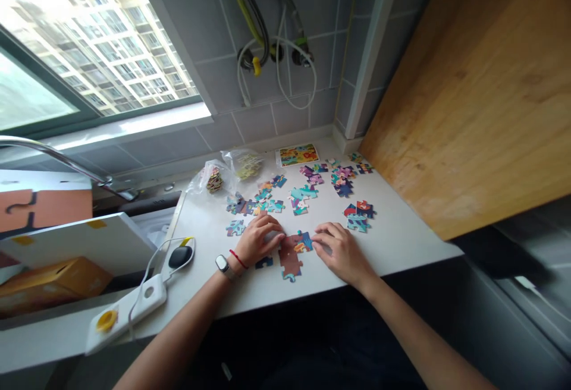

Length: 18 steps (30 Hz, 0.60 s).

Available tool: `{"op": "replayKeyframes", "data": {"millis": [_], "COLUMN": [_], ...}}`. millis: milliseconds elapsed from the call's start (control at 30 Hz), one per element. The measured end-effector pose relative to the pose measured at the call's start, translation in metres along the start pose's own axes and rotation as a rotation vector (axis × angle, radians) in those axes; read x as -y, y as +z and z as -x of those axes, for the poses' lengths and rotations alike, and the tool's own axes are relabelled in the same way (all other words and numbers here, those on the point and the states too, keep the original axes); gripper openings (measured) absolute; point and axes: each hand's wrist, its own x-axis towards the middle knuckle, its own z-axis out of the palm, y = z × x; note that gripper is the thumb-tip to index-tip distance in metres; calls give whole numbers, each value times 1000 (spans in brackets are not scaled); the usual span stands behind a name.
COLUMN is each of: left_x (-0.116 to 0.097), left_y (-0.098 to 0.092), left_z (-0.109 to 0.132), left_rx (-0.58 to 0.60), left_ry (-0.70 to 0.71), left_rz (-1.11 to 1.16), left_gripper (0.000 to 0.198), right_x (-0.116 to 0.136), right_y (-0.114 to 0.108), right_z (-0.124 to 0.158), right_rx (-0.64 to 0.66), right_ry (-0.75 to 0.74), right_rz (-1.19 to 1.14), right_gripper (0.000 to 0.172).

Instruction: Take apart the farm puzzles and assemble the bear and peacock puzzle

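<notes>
Many loose pieces (303, 197) beyond, left hand (261, 238), right hand (341, 252) spread, pressing joined pieces (292, 254)

Surface (401, 229): white, smooth, matt, stone-like. Joined puzzle pieces (292, 254) near front edge: thin card, printed face, slight sheen. Loose pieces (303, 194) toward back: same card. Bags (223, 171) at back left corner: clear plastic, crinkled, glossy. Picture sheet (298, 154) at back edge: glossy printed paper. Board (468, 93) along right edge: wood, matt, visible grain. Wall tiles (209, 27): grey, smooth, satin. Tap (53, 155) beyond left edge: polished metal. Box (53, 283): brown cardboard, matt.
</notes>
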Motion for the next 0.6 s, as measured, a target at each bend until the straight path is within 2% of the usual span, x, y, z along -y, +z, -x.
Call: {"op": "replayKeyframes", "data": {"millis": [100, 200, 467, 600], "left_x": [-5, -8, -1, -2], "left_y": [-2, -3, 3, 9], "left_z": [0, 2, 12, 20], "left_rx": [3, -46, -307, -369], "left_ry": [-10, -50, -262, -338], "left_rz": [-37, -91, -231, -293], "left_gripper": [27, 33, 48, 45], "right_x": [-1, -2, -3, -3], "right_y": [1, 2, 0, -2], "right_z": [2, 5, 6, 6], "right_rx": [2, -6, 22, 37], "right_ry": [-17, -31, -10, -1], "right_rz": [-5, -20, 1, -4], "right_gripper": [11, 12, 18, 20]}}
